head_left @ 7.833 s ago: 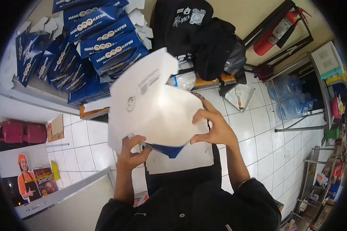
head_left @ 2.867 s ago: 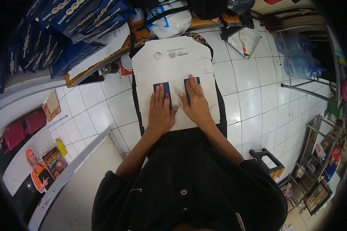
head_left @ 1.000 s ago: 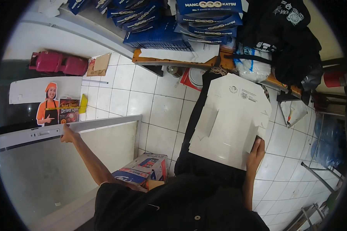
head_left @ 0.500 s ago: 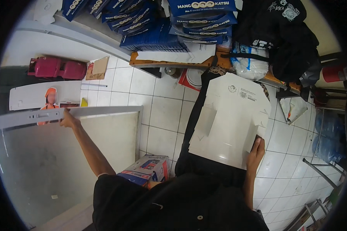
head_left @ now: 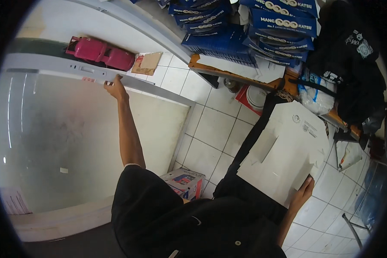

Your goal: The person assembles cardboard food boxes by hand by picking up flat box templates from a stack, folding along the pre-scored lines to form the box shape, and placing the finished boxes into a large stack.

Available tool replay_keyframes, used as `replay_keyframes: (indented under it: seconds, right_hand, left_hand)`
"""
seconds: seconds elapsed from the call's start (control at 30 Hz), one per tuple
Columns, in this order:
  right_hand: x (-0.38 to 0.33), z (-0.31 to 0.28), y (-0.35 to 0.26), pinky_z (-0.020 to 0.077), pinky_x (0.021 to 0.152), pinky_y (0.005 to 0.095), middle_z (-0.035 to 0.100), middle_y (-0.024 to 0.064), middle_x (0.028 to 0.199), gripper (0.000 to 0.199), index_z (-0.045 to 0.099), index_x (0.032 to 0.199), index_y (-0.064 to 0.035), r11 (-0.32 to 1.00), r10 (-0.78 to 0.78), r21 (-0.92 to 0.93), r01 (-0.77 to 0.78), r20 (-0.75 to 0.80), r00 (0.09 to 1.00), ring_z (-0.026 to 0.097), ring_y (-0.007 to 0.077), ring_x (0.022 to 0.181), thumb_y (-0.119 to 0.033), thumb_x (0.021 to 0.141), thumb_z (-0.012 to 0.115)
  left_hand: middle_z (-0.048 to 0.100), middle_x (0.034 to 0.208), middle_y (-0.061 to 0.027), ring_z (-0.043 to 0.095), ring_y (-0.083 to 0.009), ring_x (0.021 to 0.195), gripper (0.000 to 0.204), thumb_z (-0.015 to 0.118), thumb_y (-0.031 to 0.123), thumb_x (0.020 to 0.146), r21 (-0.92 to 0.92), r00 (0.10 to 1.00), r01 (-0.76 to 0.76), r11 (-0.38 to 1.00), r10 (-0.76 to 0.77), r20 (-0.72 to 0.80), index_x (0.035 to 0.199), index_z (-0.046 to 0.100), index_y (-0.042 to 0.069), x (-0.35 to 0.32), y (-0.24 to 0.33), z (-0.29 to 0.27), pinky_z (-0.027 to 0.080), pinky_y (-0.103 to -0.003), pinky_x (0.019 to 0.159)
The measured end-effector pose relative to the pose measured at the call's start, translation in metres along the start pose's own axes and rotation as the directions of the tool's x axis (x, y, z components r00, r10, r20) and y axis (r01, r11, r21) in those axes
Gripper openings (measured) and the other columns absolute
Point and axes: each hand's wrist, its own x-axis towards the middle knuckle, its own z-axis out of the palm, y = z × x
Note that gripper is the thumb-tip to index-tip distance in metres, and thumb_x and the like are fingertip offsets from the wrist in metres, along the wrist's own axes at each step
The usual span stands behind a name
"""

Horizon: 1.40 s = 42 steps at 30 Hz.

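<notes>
One flat white carton blank (head_left: pixel 288 155), two hands apart.
Right hand (head_left: pixel 303 193) grips its lower edge; left hand (head_left: pixel 115 88) clasps the grey lid rim (head_left: pixel 94 74), upper left.

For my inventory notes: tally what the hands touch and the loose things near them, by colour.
White: 1, flat carton blank under the right hand
Grey: 1, freezer lid frame under the left hand
Pink: 1, toy car
Multicoloured: 1, small box
Total: 4
</notes>
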Motion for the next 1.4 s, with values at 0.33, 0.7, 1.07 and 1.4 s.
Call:
replay_keyframes:
  seconds: [0.33,0.7,1.07,1.4]
  right_hand:
    - [0.002,-0.002,-0.001,0.048,0.086,0.0373,0.066,0.0166,0.102,0.042,0.063,0.115,0.0064,1.0,-0.024,-0.016,0.024,-0.001,1.0,0.06,0.0267,0.093,-0.031,0.113,0.044]
    - [-0.001,0.002,-0.014,0.0482,0.085,0.0385,0.067,0.0173,0.1,0.043,0.064,0.114,0.0063,0.997,-0.066,-0.051,0.065,-0.016,0.998,0.061,0.0283,0.092,-0.032,0.112,0.044]
    - [0.004,-0.001,-0.004,0.0469,0.085,0.04,0.062,0.0187,0.097,0.049,0.061,0.109,0.0064,0.998,-0.034,-0.056,0.032,-0.035,0.999,0.058,0.0295,0.09,-0.038,0.112,0.043]
    - [-0.005,0.003,-0.004,0.0465,0.081,0.0362,0.064,0.014,0.094,0.042,0.062,0.11,0.0057,0.999,-0.014,-0.043,0.01,-0.092,0.996,0.056,0.0232,0.086,-0.032,0.112,0.043]
  left_hand:
    - [0.06,0.111,-0.0148,0.055,-0.0189,0.083,0.091,0.081,0.025,0.071,0.103,0.995,0.028,0.994,-0.038,0.092,0.144,0.036,-0.005,0.03,-0.011,0.041,0.046,-0.031,0.072]
    - [0.057,0.126,-0.0128,0.059,-0.0229,0.09,0.101,0.076,0.024,0.071,0.032,0.909,0.179,0.983,-0.178,0.376,0.154,0.023,-0.001,0.047,0.017,0.082,0.05,-0.046,0.086]
    - [0.039,0.156,-0.0193,0.037,-0.0378,0.143,0.106,0.075,0.032,0.071,0.053,0.781,0.3,0.953,-0.277,0.56,0.16,0.024,0.005,0.044,0.068,0.153,0.039,-0.06,0.108]
    - [0.033,0.161,-0.0143,0.025,-0.0356,0.151,0.097,0.074,0.037,0.069,0.138,0.708,0.366,0.92,-0.371,0.601,0.153,0.035,0.01,0.047,0.044,0.186,0.028,-0.061,0.114]
